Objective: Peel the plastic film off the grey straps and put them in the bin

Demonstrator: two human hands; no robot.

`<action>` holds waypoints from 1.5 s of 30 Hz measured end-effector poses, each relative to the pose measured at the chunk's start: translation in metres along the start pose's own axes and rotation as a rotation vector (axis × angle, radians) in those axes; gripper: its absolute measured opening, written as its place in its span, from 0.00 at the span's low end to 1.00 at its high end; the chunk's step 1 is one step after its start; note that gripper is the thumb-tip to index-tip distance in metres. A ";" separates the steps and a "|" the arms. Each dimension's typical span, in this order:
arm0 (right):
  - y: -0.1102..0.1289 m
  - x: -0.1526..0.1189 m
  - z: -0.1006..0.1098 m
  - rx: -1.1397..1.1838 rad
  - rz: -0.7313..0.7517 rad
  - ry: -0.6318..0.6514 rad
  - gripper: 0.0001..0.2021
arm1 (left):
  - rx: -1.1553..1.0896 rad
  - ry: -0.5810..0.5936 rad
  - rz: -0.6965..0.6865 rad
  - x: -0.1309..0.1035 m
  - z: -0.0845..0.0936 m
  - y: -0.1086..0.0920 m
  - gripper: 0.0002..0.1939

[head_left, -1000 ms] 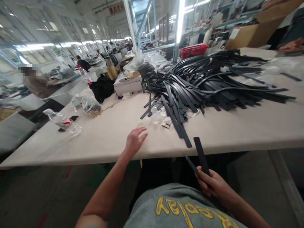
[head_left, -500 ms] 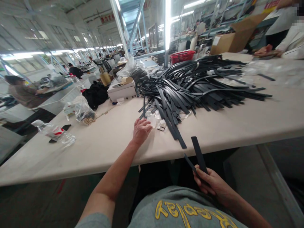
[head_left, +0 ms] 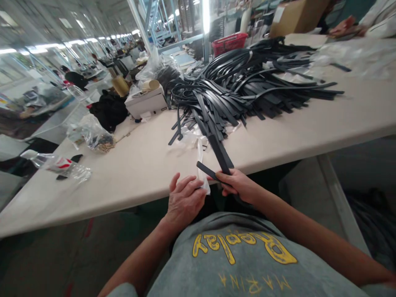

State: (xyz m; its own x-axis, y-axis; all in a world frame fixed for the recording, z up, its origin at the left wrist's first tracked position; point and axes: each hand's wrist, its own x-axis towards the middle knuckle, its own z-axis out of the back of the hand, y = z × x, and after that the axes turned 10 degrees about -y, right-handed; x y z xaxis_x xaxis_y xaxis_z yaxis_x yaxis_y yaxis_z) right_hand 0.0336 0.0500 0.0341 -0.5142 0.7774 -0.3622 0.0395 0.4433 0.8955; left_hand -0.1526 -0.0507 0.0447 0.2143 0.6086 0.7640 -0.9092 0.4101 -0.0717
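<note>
My left hand (head_left: 187,199) is at the table's front edge, its fingers bent over a thin white sheet (head_left: 201,159) that hangs past the edge. Close to its right, my right hand (head_left: 236,185) grips a dark strap (head_left: 206,169) whose short end points left toward the white sheet. Another dark strap end lies against the fingers of my right hand. Behind both hands spreads a large heap of dark straps (head_left: 216,99), with several ends reaching toward me. Scraps of white wrapping (head_left: 188,134) lie beside the heap's near left end.
A plastic bottle (head_left: 62,164) lies at the left, near a clear bag (head_left: 95,136). Behind them are a black bag (head_left: 108,109) and a white box (head_left: 147,103). A red basket (head_left: 229,43) stands behind the heap. A person's hand (head_left: 346,28) shows at the upper right.
My left hand has drawn back toward me with the white sheet. My right hand has moved up and left with the strap, close to my left hand. The view has shifted downward.
</note>
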 end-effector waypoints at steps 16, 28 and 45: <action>0.009 0.008 -0.014 -0.258 0.238 -0.109 0.18 | -0.908 0.272 1.083 -0.014 0.000 -0.010 0.23; 0.012 -0.022 0.016 -0.377 0.394 -0.286 0.17 | -1.381 0.265 1.610 0.005 -0.047 -0.027 0.17; -0.017 -0.092 0.063 -0.577 0.344 -0.450 0.14 | -1.590 0.150 1.688 0.031 -0.077 -0.059 0.17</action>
State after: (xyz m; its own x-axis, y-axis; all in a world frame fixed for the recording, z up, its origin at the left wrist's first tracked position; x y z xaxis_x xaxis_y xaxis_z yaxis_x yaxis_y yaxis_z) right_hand 0.1342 -0.0006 0.0360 -0.1545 0.9880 -0.0009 -0.3788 -0.0584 0.9236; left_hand -0.0647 -0.0039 0.0239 -0.0767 0.8507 -0.5200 0.6359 -0.3600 -0.6827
